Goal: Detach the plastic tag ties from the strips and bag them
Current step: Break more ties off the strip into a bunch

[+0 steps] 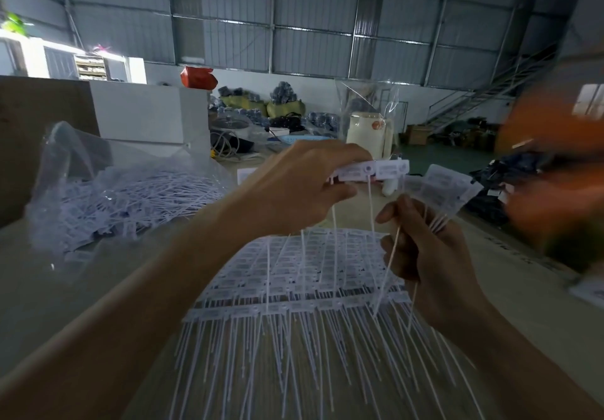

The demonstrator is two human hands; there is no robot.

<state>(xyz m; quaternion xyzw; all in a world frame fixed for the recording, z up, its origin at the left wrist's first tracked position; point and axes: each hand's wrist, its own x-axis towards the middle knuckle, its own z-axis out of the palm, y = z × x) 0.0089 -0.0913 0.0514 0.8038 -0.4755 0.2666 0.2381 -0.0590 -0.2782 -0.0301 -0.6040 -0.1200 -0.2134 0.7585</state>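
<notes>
Pinching a flat white strip (372,170), left hand (294,187); right hand (425,243) clutches thin ties (441,187).

head | faces forward-down | close above hands (359,217) | single view

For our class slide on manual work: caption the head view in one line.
Left hand holds a tag strip; right hand grips detached ties.

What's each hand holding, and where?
Left hand: strip, by its left end. Right hand: bunch of loose ties, by the tails below the tags.
</notes>
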